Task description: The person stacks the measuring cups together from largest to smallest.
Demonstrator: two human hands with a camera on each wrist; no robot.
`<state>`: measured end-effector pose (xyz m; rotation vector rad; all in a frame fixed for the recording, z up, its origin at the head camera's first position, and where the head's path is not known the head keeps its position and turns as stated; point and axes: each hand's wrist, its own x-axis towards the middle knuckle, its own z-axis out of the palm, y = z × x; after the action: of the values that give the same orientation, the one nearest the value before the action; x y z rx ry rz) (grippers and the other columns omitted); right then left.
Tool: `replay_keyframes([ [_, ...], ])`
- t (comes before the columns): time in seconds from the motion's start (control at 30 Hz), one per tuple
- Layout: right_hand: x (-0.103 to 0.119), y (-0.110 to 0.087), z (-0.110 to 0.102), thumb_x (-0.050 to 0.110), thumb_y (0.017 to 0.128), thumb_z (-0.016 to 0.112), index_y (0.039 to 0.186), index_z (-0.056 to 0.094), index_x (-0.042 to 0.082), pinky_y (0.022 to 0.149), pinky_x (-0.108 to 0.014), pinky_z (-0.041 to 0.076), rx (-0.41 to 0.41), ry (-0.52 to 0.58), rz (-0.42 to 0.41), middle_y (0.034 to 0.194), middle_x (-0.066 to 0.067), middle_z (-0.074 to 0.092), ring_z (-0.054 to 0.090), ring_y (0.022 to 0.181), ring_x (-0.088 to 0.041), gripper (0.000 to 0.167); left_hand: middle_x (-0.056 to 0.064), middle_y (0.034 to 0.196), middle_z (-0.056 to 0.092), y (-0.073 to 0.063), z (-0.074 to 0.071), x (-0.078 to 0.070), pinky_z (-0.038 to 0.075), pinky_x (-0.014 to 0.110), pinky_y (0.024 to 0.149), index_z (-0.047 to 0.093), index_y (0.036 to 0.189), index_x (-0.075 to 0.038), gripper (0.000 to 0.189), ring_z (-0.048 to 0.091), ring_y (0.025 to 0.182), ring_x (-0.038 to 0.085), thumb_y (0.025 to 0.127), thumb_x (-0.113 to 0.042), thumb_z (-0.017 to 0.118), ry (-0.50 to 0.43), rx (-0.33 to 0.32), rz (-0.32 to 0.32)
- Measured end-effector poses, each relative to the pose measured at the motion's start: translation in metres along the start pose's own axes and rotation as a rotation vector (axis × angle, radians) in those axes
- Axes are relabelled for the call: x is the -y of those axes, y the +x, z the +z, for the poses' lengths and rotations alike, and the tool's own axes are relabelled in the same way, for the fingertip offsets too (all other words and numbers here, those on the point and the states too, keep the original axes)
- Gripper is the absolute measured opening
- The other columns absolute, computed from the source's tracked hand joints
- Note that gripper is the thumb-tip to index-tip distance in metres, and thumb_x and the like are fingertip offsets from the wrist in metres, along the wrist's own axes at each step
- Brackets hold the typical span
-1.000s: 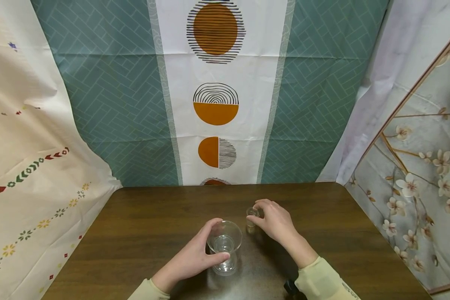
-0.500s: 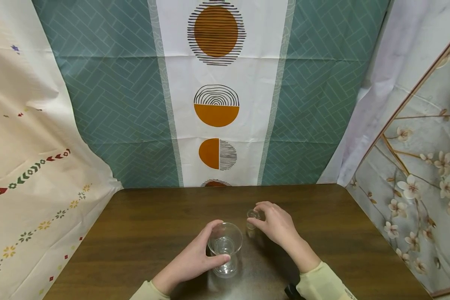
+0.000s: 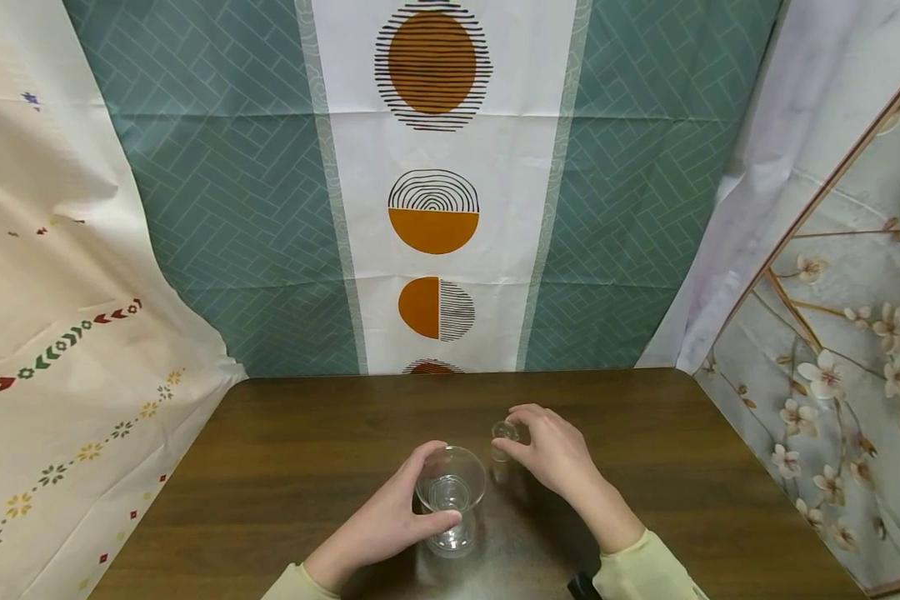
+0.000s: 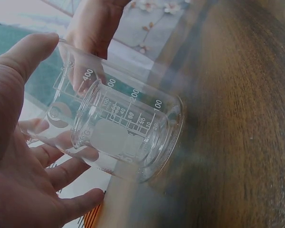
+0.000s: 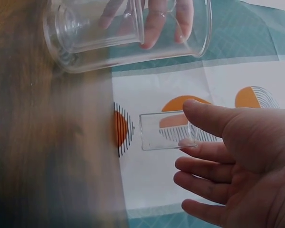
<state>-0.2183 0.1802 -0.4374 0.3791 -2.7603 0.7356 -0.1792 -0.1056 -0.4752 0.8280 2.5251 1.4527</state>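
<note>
A large clear glass beaker (image 3: 474, 500) with white graduations stands upright on the table. Nested inside it is a smaller graduated beaker (image 4: 109, 135). My left hand (image 3: 393, 512) holds the large beaker from the left, thumb on the near side and fingers round the far side. To the right and farther back, my right hand (image 3: 553, 446) pinches a tiny clear glass beaker (image 5: 154, 133) near its rim between thumb and index finger. A gap shows between its base and the table in the right wrist view. The other right fingers are loosely bent.
Brown wooden table (image 3: 285, 467) lies beneath both hands. Its far edge meets a green and white patterned backdrop (image 3: 435, 142). Fabric with flowers (image 3: 817, 375) hangs at the right, and cream cloth (image 3: 60, 250) at the left. A black object (image 3: 581, 586) shows beside the right sleeve.
The tiny beaker and the right thumb have shifted very slightly to the left. My left hand and the large beaker stay in place, apart from a slight shift of the whole view.
</note>
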Motion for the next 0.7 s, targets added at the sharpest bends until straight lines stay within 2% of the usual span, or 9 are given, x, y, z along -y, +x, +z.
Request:
replay_keyframes([
  [0.27, 0.007, -0.001, -0.001, 0.038, 0.093, 0.091, 0.115, 0.081, 0.013, 0.097, -0.053, 0.060, 0.005, 0.020, -0.002, 0.136, -0.005, 0.075, 0.071, 0.125, -0.029, 0.035, -0.002, 0.152, 0.058, 0.001, 0.000, 0.001, 0.046, 0.055, 0.115, 0.037, 0.162, -0.032, 0.082, 0.055, 0.144, 0.023, 0.097, -0.048, 0.085, 0.002, 0.003, -0.002],
  [0.47, 0.010, -0.003, -0.002, 0.038, 0.093, 0.091, 0.116, 0.081, 0.013, 0.098, -0.053, 0.060, 0.008, 0.028, -0.002, 0.135, -0.004, 0.075, 0.072, 0.124, -0.028, 0.035, 0.001, 0.152, 0.059, 0.001, 0.001, 0.002, 0.046, 0.056, 0.115, 0.038, 0.162, -0.029, 0.082, 0.055, 0.143, 0.026, 0.098, -0.047, 0.085, -0.002, 0.002, -0.007],
  [0.57, 0.011, -0.004, -0.003, 0.038, 0.093, 0.091, 0.116, 0.081, 0.014, 0.097, -0.052, 0.060, 0.005, 0.027, -0.008, 0.134, -0.003, 0.075, 0.072, 0.124, -0.027, 0.034, 0.003, 0.150, 0.059, 0.000, 0.001, 0.003, 0.048, 0.057, 0.112, 0.038, 0.162, -0.030, 0.081, 0.057, 0.141, 0.027, 0.098, -0.045, 0.085, -0.009, -0.006, 0.032],
  [0.6, 0.012, -0.005, -0.004, 0.038, 0.093, 0.091, 0.116, 0.081, 0.014, 0.097, -0.052, 0.060, 0.002, 0.026, -0.011, 0.134, -0.002, 0.075, 0.072, 0.124, -0.026, 0.034, 0.004, 0.149, 0.060, 0.001, 0.002, 0.009, 0.049, 0.053, 0.110, 0.038, 0.163, -0.029, 0.080, 0.057, 0.139, 0.026, 0.100, -0.044, 0.084, 0.000, -0.012, 0.081],
  [0.7, 0.013, -0.006, -0.006, 0.038, 0.093, 0.091, 0.115, 0.081, 0.015, 0.097, -0.052, 0.060, -0.005, 0.031, -0.020, 0.134, -0.002, 0.075, 0.071, 0.124, -0.026, 0.034, 0.005, 0.147, 0.060, 0.001, 0.002, 0.009, 0.050, 0.053, 0.108, 0.038, 0.163, -0.029, 0.078, 0.058, 0.138, 0.026, 0.101, -0.042, 0.083, 0.004, -0.021, 0.117],
])
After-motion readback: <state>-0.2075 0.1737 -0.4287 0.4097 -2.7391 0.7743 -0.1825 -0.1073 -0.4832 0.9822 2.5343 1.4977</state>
